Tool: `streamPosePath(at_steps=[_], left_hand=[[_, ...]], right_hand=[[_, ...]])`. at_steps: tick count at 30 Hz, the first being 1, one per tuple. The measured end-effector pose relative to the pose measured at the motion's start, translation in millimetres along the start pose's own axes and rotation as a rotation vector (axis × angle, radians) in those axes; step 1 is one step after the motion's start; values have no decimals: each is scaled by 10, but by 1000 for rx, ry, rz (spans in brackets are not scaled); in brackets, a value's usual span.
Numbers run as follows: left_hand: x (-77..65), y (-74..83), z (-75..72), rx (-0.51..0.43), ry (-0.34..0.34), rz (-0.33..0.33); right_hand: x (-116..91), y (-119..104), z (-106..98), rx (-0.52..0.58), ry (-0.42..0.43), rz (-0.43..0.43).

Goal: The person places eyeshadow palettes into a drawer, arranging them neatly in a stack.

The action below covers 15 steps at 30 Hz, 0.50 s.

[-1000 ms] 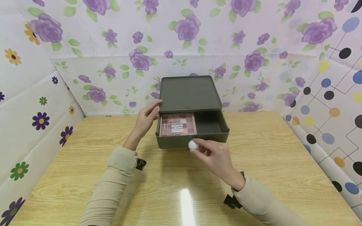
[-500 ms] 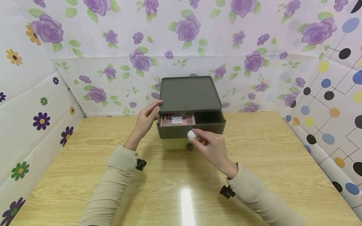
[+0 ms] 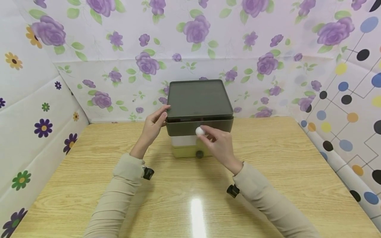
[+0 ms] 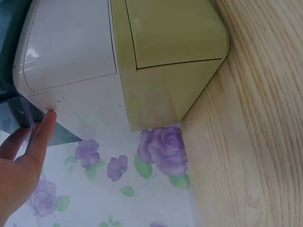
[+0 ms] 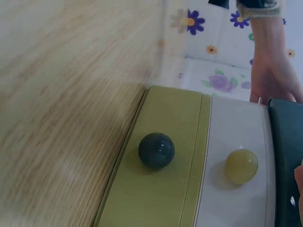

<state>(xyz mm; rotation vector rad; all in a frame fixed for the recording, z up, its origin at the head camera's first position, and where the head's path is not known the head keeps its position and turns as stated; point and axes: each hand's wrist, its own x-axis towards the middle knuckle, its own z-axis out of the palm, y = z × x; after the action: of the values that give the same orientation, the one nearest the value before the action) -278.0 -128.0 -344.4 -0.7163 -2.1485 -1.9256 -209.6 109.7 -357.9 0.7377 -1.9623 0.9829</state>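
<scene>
A small drawer cabinet (image 3: 199, 97) with a dark green top stands against the back of the table. Its dark green top drawer (image 3: 181, 129) is nearly flush, leaving a thin dark gap beneath the lid. Thumb and fingers of my right hand (image 3: 221, 145) pinch that drawer's round white knob (image 3: 199, 131). My left hand (image 3: 150, 132) rests against the cabinet's upper left side, and the left wrist view shows its extended fingers (image 4: 44, 135) touching the side. Below are a white drawer (image 3: 180, 141) and a yellow-green drawer (image 3: 183, 152). The top drawer's contents are hidden.
In the right wrist view, a dark knob (image 5: 156, 150) juts from the bottom drawer and a yellowish knob (image 5: 241, 166) from the white one. The wooden table (image 3: 166, 198) extends around the cabinet. Flower-printed cloth (image 3: 113, 46) hangs directly behind.
The top drawer has slid back into the cabinet with my right hand on its knob. The pink palette inside has gone out of sight, and the lower drawers show. My left hand has stayed put.
</scene>
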Motion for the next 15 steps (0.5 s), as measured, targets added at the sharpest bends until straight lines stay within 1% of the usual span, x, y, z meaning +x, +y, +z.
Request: streamPosePath(at_steps=[6, 7, 9, 12, 15], left_hand=[[-10, -28, -5, -38, -4, 15], [-24, 10, 5, -36, -8, 10], [-33, 9, 7, -34, -17, 10], [-43, 13, 8, -25, -30, 17], [-62, 4, -11, 23, -29, 17]], right_hand=[[38, 88, 67, -5, 4, 6], [40, 97, 74, -3, 3, 11], [37, 113, 85, 1, 2, 22], [25, 128, 78, 9, -10, 39], [-5, 130, -10, -22, -43, 37]])
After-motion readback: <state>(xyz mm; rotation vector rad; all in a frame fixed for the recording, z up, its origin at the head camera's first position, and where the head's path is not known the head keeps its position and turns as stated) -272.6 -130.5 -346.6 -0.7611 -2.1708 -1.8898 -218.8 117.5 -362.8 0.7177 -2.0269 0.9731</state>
